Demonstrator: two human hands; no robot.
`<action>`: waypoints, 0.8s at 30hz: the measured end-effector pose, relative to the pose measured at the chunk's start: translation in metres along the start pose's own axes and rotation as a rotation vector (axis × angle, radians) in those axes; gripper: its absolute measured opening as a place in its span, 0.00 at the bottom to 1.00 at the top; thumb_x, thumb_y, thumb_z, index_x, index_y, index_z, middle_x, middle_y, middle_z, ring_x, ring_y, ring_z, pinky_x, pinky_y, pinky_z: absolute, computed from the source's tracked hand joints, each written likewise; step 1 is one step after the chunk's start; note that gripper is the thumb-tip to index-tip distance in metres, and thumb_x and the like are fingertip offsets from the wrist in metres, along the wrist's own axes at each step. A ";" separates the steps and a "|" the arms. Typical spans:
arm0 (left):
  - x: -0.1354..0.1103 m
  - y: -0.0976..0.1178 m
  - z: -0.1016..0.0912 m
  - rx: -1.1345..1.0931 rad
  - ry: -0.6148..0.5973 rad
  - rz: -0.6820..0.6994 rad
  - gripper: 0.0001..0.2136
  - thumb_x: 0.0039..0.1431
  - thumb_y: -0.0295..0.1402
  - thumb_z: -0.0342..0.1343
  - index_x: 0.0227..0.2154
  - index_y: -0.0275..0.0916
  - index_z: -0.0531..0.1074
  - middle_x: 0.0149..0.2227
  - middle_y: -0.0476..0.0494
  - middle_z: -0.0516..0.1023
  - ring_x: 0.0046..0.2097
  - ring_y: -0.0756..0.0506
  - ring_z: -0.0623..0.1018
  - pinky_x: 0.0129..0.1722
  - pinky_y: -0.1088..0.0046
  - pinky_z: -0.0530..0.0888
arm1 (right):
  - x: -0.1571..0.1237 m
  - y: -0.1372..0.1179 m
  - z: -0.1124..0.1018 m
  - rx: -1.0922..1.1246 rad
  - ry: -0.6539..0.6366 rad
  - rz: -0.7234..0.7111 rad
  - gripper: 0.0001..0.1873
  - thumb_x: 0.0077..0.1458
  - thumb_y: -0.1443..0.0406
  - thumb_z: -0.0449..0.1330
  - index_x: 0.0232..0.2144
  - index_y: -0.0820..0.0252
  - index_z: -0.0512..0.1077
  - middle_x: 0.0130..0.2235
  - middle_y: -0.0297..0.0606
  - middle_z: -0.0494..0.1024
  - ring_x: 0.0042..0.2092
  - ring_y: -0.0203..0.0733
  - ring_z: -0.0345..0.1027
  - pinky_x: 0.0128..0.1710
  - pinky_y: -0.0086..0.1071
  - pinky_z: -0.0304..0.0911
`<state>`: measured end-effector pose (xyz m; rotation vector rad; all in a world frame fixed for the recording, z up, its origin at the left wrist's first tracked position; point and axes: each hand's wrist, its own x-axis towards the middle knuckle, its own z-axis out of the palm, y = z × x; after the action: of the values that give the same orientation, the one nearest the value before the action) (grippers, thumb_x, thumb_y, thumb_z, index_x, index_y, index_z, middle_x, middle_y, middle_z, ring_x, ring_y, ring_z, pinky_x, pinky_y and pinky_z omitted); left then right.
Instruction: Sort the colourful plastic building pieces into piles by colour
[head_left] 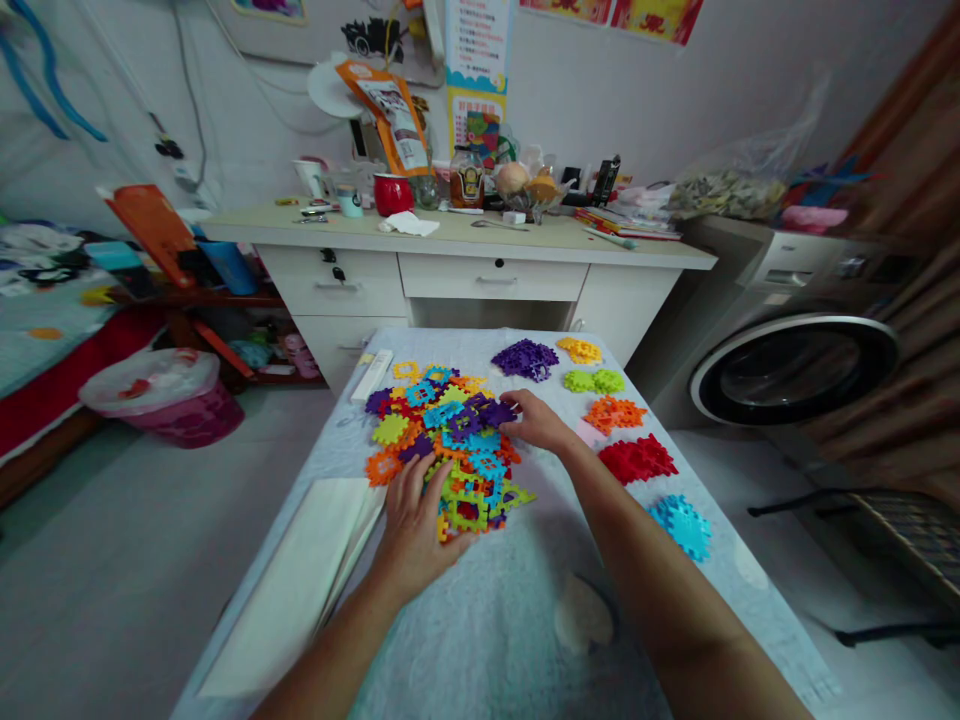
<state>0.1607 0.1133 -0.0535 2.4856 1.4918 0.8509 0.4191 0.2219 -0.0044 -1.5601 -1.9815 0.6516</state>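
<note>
A mixed heap of plastic interlocking pieces (pixel 457 415) in several colours lies on the cloth-covered table (pixel 480 620). My left hand (pixel 416 520) rests at the heap's near left side, fingers spread over orange and green pieces. At the heap's right edge, my right hand (pixel 536 418) has its thumb and fingers closed on a purple piece (pixel 499 412). Single-colour piles stand along the right: purple (pixel 523 360), yellow (pixel 579 349), green (pixel 594 381), orange (pixel 615 413), red (pixel 637 459) and blue (pixel 681 526).
Folded white cloth or paper (pixel 300 590) lies along the table's left edge, with a white strip (pixel 373 376) beyond it. A cluttered desk (pixel 480 240) stands behind. To the right are a washing machine (pixel 780 300) and a chair (pixel 885 540); a pink bin (pixel 169 400) sits left.
</note>
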 end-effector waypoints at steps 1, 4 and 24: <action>0.000 0.000 0.000 0.000 -0.001 -0.003 0.39 0.49 0.47 0.62 0.62 0.42 0.56 0.65 0.35 0.56 0.66 0.31 0.55 0.64 0.46 0.57 | 0.002 0.005 -0.004 0.020 0.027 0.012 0.25 0.45 0.67 0.66 0.48 0.62 0.71 0.48 0.43 0.73 0.43 0.41 0.68 0.46 0.36 0.64; 0.000 -0.001 0.002 0.002 -0.003 -0.004 0.39 0.49 0.48 0.61 0.62 0.42 0.56 0.65 0.35 0.56 0.66 0.32 0.56 0.64 0.46 0.57 | 0.014 0.020 -0.013 0.045 0.150 0.047 0.21 0.44 0.66 0.66 0.43 0.61 0.70 0.43 0.38 0.74 0.40 0.39 0.67 0.42 0.35 0.64; 0.000 -0.001 0.000 -0.028 0.008 -0.021 0.38 0.48 0.49 0.63 0.61 0.41 0.60 0.64 0.34 0.58 0.65 0.32 0.58 0.63 0.46 0.59 | 0.104 0.052 -0.025 -0.233 0.590 0.298 0.15 0.48 0.74 0.54 0.39 0.67 0.74 0.45 0.48 0.72 0.47 0.44 0.66 0.51 0.34 0.59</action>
<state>0.1598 0.1140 -0.0540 2.4451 1.4954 0.8724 0.4530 0.3359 -0.0082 -1.9318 -1.4322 0.0380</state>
